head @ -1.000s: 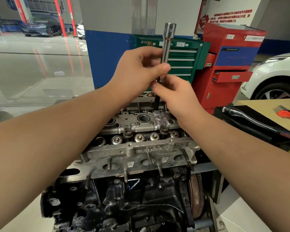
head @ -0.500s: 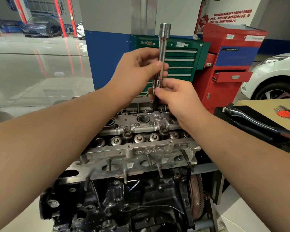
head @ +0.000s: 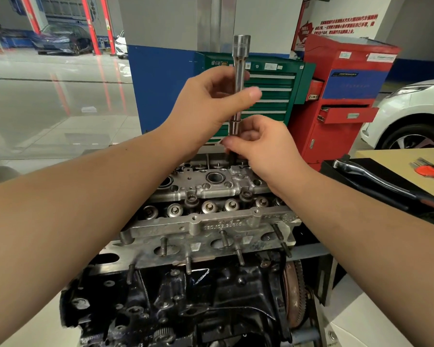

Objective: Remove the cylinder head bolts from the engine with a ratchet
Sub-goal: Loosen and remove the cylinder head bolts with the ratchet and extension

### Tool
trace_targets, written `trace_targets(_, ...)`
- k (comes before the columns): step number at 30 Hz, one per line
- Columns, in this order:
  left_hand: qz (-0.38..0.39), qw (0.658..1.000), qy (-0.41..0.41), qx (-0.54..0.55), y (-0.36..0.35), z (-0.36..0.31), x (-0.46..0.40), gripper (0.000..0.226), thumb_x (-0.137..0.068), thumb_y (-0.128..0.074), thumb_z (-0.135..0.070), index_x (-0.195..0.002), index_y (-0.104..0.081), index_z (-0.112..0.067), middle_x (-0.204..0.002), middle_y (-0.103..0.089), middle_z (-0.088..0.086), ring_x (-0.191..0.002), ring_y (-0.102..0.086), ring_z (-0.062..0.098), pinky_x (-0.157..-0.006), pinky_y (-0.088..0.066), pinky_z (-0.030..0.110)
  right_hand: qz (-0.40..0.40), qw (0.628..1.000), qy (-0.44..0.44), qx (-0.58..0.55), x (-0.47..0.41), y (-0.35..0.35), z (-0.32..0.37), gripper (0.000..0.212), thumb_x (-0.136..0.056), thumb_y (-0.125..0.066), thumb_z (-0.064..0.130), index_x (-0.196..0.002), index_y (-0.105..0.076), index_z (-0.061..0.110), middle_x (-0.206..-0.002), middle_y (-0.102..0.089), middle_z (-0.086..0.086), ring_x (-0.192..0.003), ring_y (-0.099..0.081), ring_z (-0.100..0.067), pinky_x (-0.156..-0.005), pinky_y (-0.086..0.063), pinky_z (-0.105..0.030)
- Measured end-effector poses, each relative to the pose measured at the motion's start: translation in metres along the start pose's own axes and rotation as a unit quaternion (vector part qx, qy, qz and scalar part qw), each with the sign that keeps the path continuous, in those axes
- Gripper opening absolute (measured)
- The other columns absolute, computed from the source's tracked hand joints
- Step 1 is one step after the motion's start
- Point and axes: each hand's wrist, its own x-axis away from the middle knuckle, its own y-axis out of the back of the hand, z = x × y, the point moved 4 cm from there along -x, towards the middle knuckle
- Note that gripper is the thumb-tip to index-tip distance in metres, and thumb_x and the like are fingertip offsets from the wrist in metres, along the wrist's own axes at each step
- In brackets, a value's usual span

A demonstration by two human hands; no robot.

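Fingers of the left hand were clamped round the middle of a long extension bar, thumb across its front, holding it upright. Just below, the right hand had its fingers pinched on the socket end of the bar, guiding it toward the far row of the cylinder head. Whether the tip had seated on a bolt could not be told; the hand hid it. Nearer than the fingers, two cylinder head bolts stood in their recesses, not yet removed. Well off to the right of the fingers, the ratchet lay on the bench, unattached. To do this step well, the bar likely needed to stay plumb and drop fully onto the bolt head before the ratchet went on top.
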Motion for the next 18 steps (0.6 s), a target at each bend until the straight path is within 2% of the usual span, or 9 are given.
trace_targets(2, -0.010, 0.999, -0.011, -0.029, 0.0006, 0.0006, -0.0001, 0.036, -0.088, -0.085, -0.020, -0.121, -0.073, -0.010, -0.110, -0.071, 0.024, -0.102, -0.072, 0.033, -0.095, -0.060, 0.050, -0.033, 0.999, 0.005, 0.036, -0.0008, 0.0008, 0.0020, 0.037, -0.072, -0.090, 0.029, -0.091, -0.061, 0.019, -0.072, -0.061, 0.005, -0.065, -0.058, -0.011, -0.066, -0.053, -0.039)
trace_targets(3, -0.014, 0.999, -0.011, -0.030, 0.0014, 0.0015, -0.0008, 0.036, -0.087, -0.086, -0.019, -0.119, -0.074, -0.009, -0.106, -0.072, 0.024, -0.099, -0.073, 0.032, -0.094, -0.061, 0.049, -0.033, 0.999, 0.008, 0.032, -0.0007, -0.0006, 0.0040, 0.040, -0.071, -0.090, 0.032, -0.096, -0.062, 0.019, -0.076, -0.062, 0.003, -0.066, -0.056, -0.011, -0.065, -0.051, -0.038)
trace_targets(6, -0.004, 1.000, -0.008, -0.018, 0.0033, 0.0045, -0.0028, 0.030, -0.094, -0.076, -0.009, -0.123, -0.071, -0.006, -0.105, -0.078, 0.017, -0.100, -0.077, 0.027, -0.096, -0.061, 0.045, -0.004, 0.999, -0.008, -0.037, -0.0011, -0.0029, 0.0036, 0.032, -0.078, -0.078, 0.032, -0.106, -0.070, 0.019, -0.095, -0.076, -0.007, -0.087, -0.072, -0.020, -0.087, -0.060, -0.048)
trace_targets(9, 0.008, 1.000, 0.000, 0.027, 0.0023, 0.0046, -0.0010, 0.027, -0.099, -0.068, -0.008, -0.126, -0.069, -0.004, -0.112, -0.077, 0.019, -0.107, -0.075, 0.030, -0.099, -0.060, 0.049, 0.020, 0.997, -0.017, -0.070, -0.0003, -0.0021, -0.0014, 0.015, -0.088, -0.071, 0.017, -0.103, -0.073, 0.013, -0.092, -0.078, -0.009, -0.088, -0.076, -0.026, -0.090, -0.060, -0.053)
trace_targets(12, -0.002, 1.000, -0.013, -0.017, -0.0005, 0.0014, 0.0004, 0.032, -0.090, -0.082, -0.025, -0.118, -0.073, -0.012, -0.110, -0.074, 0.018, -0.102, -0.073, 0.026, -0.095, -0.060, 0.049, -0.012, 1.000, 0.000, 0.008, -0.0017, -0.0010, -0.0012, 0.022, -0.079, -0.084, 0.028, -0.091, -0.067, 0.021, -0.075, -0.072, 0.004, -0.069, -0.070, -0.014, -0.069, -0.058, -0.040)
trace_targets(13, -0.013, 0.999, -0.016, -0.032, 0.0005, 0.0012, 0.0000, 0.034, -0.087, -0.086, -0.026, -0.116, -0.075, -0.013, -0.107, -0.074, 0.018, -0.096, -0.073, 0.024, -0.094, -0.061, 0.047, -0.025, 0.999, 0.000, 0.022, -0.0021, -0.0009, -0.0006, 0.030, -0.074, -0.087, 0.034, -0.089, -0.064, 0.022, -0.071, -0.066, 0.008, -0.063, -0.062, -0.009, -0.062, -0.051, -0.032)
trace_targets(15, -0.026, 0.999, -0.013, -0.030, 0.0044, 0.0028, -0.0014, 0.040, -0.084, -0.088, -0.022, -0.121, -0.074, -0.014, -0.101, -0.078, 0.015, -0.093, -0.075, 0.015, -0.090, -0.062, 0.042, -0.028, 0.999, 0.006, 0.016, -0.0017, -0.0023, 0.0030, 0.033, -0.075, -0.086, 0.042, -0.091, -0.065, 0.022, -0.068, -0.062, 0.014, -0.060, -0.057, -0.002, -0.058, -0.045, -0.021)
trace_targets(16, -0.020, 1.000, -0.010, -0.017, 0.0057, 0.0038, -0.0021, 0.044, -0.086, -0.086, -0.018, -0.127, -0.071, -0.014, -0.100, -0.080, 0.010, -0.095, -0.077, 0.015, -0.090, -0.063, 0.037, -0.019, 1.000, 0.005, -0.007, -0.0017, -0.0026, 0.0040, 0.028, -0.079, -0.082, 0.040, -0.095, -0.068, 0.022, -0.070, -0.067, 0.014, -0.065, -0.062, -0.003, -0.063, -0.049, -0.021)
trace_targets(18, 0.003, 1.000, -0.003, 0.023, 0.0054, 0.0045, -0.0027, 0.041, -0.092, -0.079, -0.010, -0.130, -0.064, -0.017, -0.101, -0.082, 0.006, -0.097, -0.079, 0.020, -0.089, -0.062, 0.032, 0.002, 0.999, -0.003, -0.039, 0.0000, -0.0022, 0.0029, 0.015, -0.089, -0.075, 0.025, -0.102, -0.073, 0.018, -0.083, -0.077, 0.006, -0.084, -0.073, -0.012, -0.083, -0.059, -0.034)
